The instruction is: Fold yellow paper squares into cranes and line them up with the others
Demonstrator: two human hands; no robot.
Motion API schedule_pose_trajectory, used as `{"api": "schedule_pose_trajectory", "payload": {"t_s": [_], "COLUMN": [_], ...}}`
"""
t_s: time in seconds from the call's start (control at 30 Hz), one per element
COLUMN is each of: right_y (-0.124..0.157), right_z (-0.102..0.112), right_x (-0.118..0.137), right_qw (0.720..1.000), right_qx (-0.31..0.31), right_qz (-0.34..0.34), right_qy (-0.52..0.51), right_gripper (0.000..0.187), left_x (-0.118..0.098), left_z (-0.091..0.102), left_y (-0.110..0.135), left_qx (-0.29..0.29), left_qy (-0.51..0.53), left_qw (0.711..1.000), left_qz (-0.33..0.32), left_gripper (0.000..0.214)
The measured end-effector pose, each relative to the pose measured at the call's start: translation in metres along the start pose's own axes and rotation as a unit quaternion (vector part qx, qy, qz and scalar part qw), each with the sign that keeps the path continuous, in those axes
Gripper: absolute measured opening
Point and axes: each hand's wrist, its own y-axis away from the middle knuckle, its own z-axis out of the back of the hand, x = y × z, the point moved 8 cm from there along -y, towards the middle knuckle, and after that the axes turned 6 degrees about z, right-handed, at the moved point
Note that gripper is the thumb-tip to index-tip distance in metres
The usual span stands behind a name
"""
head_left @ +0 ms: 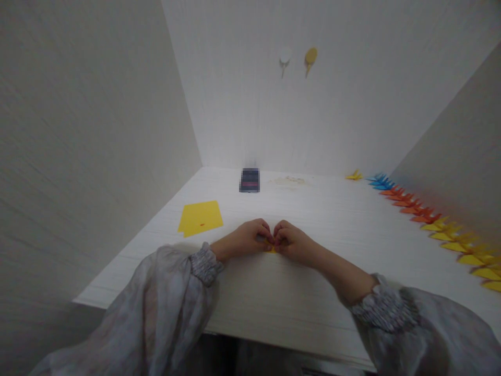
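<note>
Back wall [242, 94]: pale, faintly streaked, upper middle
White hook [285, 56], yellow hook [311, 56]: side by side, top centre
Left wall [97, 130]: greyer, filling the left side
Right wall [462, 125]: grey, upper right
Tabletop [332, 206]: white, streaked, brownish mark [289, 181] near the back
Light: dim, soft

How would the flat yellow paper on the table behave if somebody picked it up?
The yellow paper would probably feel light and bend easily, as it looks thin. Its uneven outline suggests several overlapping sheets, so they might slip apart.
</note>
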Motion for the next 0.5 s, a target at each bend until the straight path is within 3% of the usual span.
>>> {"api": "schedule_pose_trajectory", "payload": {"t_s": [0.23,0.5], "right_y": [0.0049,0.0043], "right_z": [0.0007,0.0025], "right_x": [0.0023,-0.0002], "right_qw": [0.998,0.999], "right_qx": [-0.018,-0.032], "right_qz": [0.007,-0.01], "right_qy": [0.055,0.031], "right_gripper": [0.009,0.009], "left_x": [-0.0016,0.0006], "left_z": [0.0003,0.0016], "left_y": [0.0011,-0.0004], "left_qx": [0.001,-0.015], "left_qy": [0.004,0.005], "left_qw": [1.0,1.0], "left_qz": [0.006,-0.002], "left_gripper": [0.018,0.009]}}
